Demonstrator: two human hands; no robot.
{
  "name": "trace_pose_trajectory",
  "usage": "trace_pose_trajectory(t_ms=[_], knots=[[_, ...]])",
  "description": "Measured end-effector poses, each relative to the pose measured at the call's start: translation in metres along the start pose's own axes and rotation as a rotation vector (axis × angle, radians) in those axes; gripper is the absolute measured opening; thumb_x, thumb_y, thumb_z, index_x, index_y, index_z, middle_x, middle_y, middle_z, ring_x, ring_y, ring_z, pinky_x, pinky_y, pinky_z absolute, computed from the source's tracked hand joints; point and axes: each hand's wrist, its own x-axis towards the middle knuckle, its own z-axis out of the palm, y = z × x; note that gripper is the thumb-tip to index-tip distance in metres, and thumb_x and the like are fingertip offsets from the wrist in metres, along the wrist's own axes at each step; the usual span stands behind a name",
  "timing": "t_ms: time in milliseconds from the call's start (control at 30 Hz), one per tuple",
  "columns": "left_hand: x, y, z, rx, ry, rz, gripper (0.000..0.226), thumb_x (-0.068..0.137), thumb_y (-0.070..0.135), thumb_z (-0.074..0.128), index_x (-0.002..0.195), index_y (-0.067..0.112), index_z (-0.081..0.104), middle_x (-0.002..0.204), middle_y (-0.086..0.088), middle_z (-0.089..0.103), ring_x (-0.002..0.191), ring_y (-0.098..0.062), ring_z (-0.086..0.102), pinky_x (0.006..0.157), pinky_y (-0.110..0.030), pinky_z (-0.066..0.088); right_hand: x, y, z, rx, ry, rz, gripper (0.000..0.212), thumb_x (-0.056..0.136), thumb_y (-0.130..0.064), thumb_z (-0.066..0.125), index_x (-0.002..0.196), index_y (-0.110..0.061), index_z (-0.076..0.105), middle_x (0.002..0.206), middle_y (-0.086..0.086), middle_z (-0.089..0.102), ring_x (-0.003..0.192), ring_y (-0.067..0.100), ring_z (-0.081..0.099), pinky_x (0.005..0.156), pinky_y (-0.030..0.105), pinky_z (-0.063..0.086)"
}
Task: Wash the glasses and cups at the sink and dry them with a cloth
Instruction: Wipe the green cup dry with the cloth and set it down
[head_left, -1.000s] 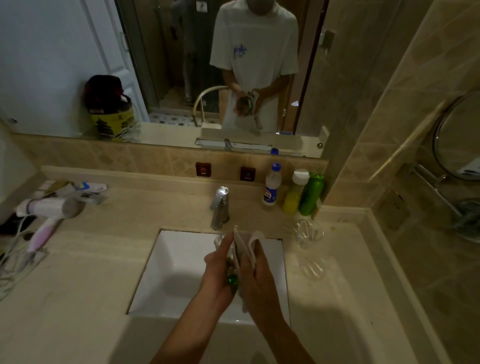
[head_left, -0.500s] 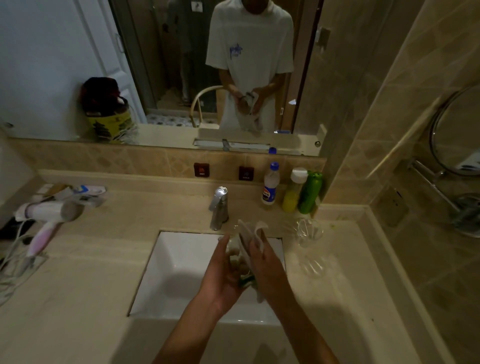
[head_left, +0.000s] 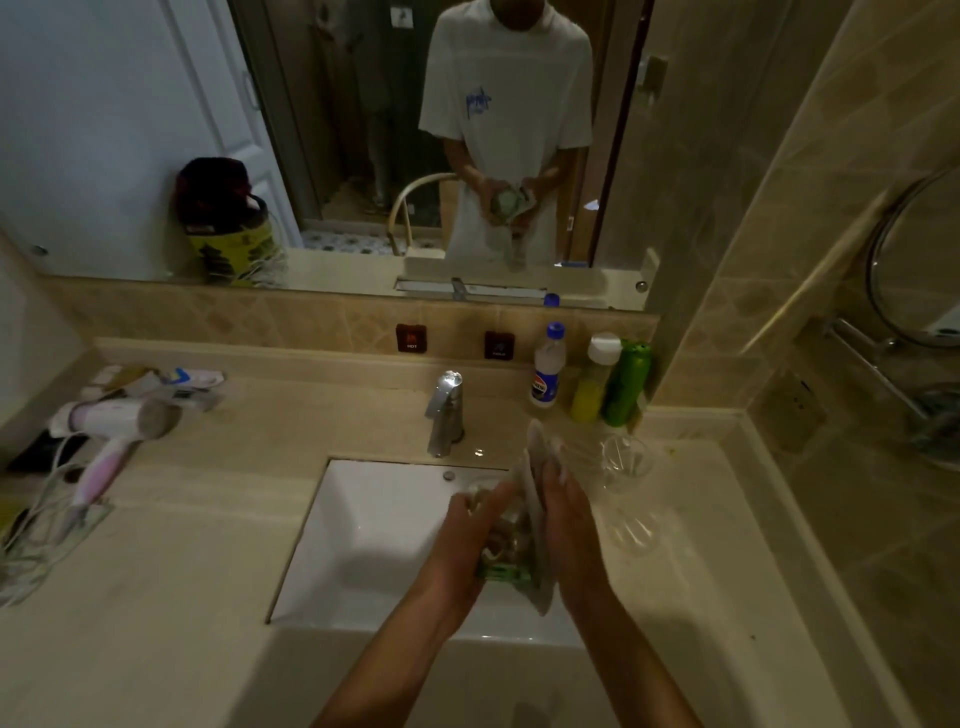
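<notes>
Over the right part of the white sink, my left hand grips a clear glass with a green base. My right hand holds a pale cloth pressed against the glass's right side. The cloth sticks up above my fingers and hangs below the glass. Most of the glass is hidden between my hands. Two more clear glasses stand on the counter to the right: an upright one near the bottles and another closer to me.
A chrome tap stands behind the sink. Three bottles line the back right corner. A hair dryer with its cord lies on the left counter. A wall rack juts out at the right.
Both hands have shifted around the glass, with the cloth working along its side. The view has tilted slightly downward.
</notes>
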Motion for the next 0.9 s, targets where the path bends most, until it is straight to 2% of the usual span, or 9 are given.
trace_pose_trajectory(t_ms=[100,200,267,333,400,467,600,733,900], knots=[[-0.007,-0.001,-0.004,0.030,-0.090,-0.039,0.054,0.084,0.054,0.073,0.115,0.011,0.062,0.092,-0.010,0.078,0.082,-0.027,0.074,0.076,-0.040,0.059,0.002,-0.021,-0.010,-0.033,-0.059,-0.066,0.039,0.102,-0.044,0.032,0.123,-0.023,0.059,0.098,0.000,0.071,0.080,0.002,0.070,0.077,0.022,0.059],[-0.015,-0.003,-0.015,-0.111,-0.163,-0.118,0.066,0.083,0.061,0.069,0.127,0.012,0.063,0.116,-0.020,0.073,0.096,-0.035,0.071,0.084,-0.044,0.056,-0.003,-0.037,-0.015,-0.059,-0.128,-0.138,0.021,0.101,-0.034,0.044,0.112,-0.018,0.052,0.086,-0.004,0.061,0.064,-0.014,0.062,0.059,0.006,0.049],[-0.018,-0.003,-0.024,-0.178,-0.183,-0.130,0.064,0.088,0.058,0.062,0.131,0.011,0.062,0.121,-0.022,0.071,0.096,-0.036,0.072,0.079,-0.042,0.058,-0.009,-0.037,-0.019,-0.075,-0.111,-0.186,0.038,0.093,-0.041,0.052,0.109,-0.007,0.048,0.085,0.005,0.060,0.061,-0.008,0.063,0.055,0.006,0.049],[-0.025,0.002,-0.029,-0.258,-0.200,-0.151,0.064,0.084,0.058,0.066,0.128,0.011,0.064,0.117,-0.024,0.072,0.092,-0.036,0.073,0.074,-0.042,0.059,-0.013,-0.033,-0.023,-0.108,-0.177,-0.147,0.044,0.087,-0.053,0.048,0.107,-0.014,0.054,0.092,0.002,0.068,0.073,0.000,0.068,0.064,0.012,0.055],[-0.027,0.007,-0.033,-0.295,-0.199,-0.190,0.057,0.084,0.055,0.062,0.120,0.012,0.068,0.108,-0.024,0.074,0.087,-0.036,0.072,0.073,-0.042,0.059,-0.020,-0.022,-0.029,-0.067,-0.333,-0.120,0.033,0.091,-0.051,0.046,0.106,-0.024,0.059,0.093,-0.013,0.073,0.084,-0.003,0.069,0.071,0.013,0.055],[-0.031,0.014,-0.037,-0.275,-0.210,-0.211,0.050,0.085,0.053,0.060,0.110,0.012,0.076,0.104,-0.024,0.075,0.086,-0.036,0.072,0.075,-0.044,0.057,-0.027,-0.015,-0.038,-0.158,-0.446,-0.176,0.039,0.086,-0.055,0.060,0.110,-0.025,0.062,0.100,-0.015,0.072,0.094,0.004,0.069,0.076,0.019,0.056],[-0.035,0.022,-0.044,-0.120,-0.298,-0.327,0.055,0.078,0.053,0.076,0.105,0.005,0.078,0.101,-0.021,0.075,0.083,-0.033,0.073,0.074,-0.041,0.060,-0.035,-0.015,-0.048,-0.316,-0.664,-0.186,0.052,0.070,-0.022,0.086,0.117,-0.022,0.065,0.114,-0.006,0.067,0.103,0.016,0.067,0.085,0.027,0.056],[-0.036,0.029,-0.037,-0.032,-0.384,-0.419,0.038,0.076,0.047,0.077,0.076,0.010,0.082,0.084,-0.012,0.075,0.070,-0.024,0.072,0.066,-0.033,0.060,-0.040,-0.022,-0.043,-0.347,-0.727,-0.249,0.049,0.075,-0.011,0.083,0.121,-0.019,0.065,0.115,-0.008,0.068,0.104,0.014,0.067,0.093,0.026,0.052],[-0.040,0.043,-0.031,0.162,-0.412,-0.368,0.044,0.077,0.051,0.071,0.100,0.013,0.069,0.081,-0.007,0.076,0.072,-0.023,0.071,0.070,-0.035,0.057,-0.041,-0.023,-0.040,-0.218,-0.822,-0.141,0.043,0.083,0.005,0.070,0.124,-0.006,0.061,0.108,0.007,0.072,0.101,0.020,0.068,0.086,0.028,0.054]])
